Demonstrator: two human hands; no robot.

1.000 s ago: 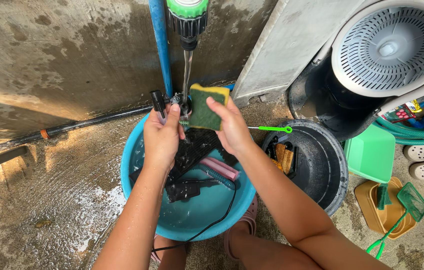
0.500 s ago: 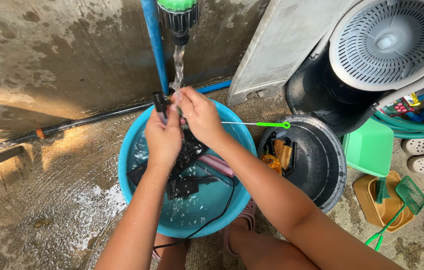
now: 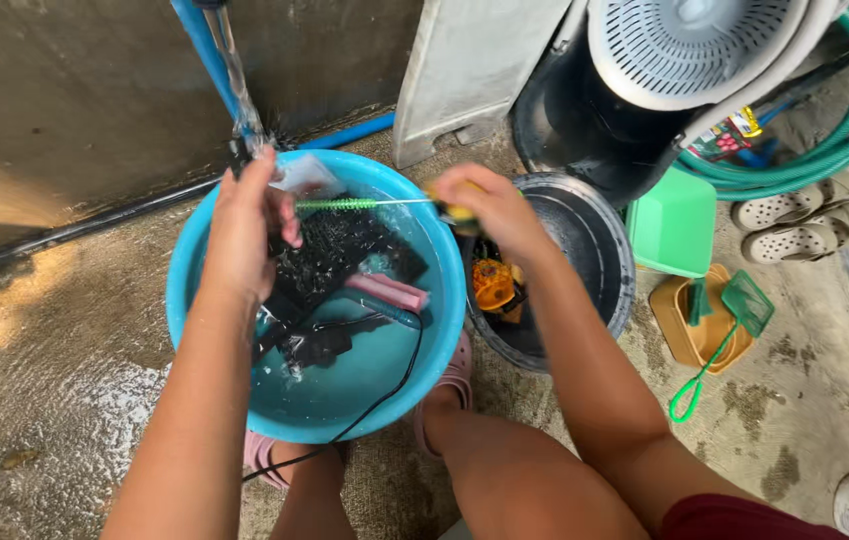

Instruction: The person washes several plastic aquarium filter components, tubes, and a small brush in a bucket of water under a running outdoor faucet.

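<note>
Blue plastic is what dominates — a round blue plastic basin (image 3: 194, 330) of water on wet concrete, with a black slotted filter part (image 3: 329, 255), a pink block (image 3: 387, 292) and a black cord lying in it. Above its far rim, a small clear plastic tube piece (image 3: 306, 177) is gripped in the left hand (image 3: 244, 225) under a thin stream of tap water. A thin wire brush with green bristles (image 3: 339, 204) is pinched in the right hand (image 3: 484, 205) — its tip is set against the tube. Just right of the basin, a black round tub (image 3: 594, 260) holding orange sponges is seen.
</note>
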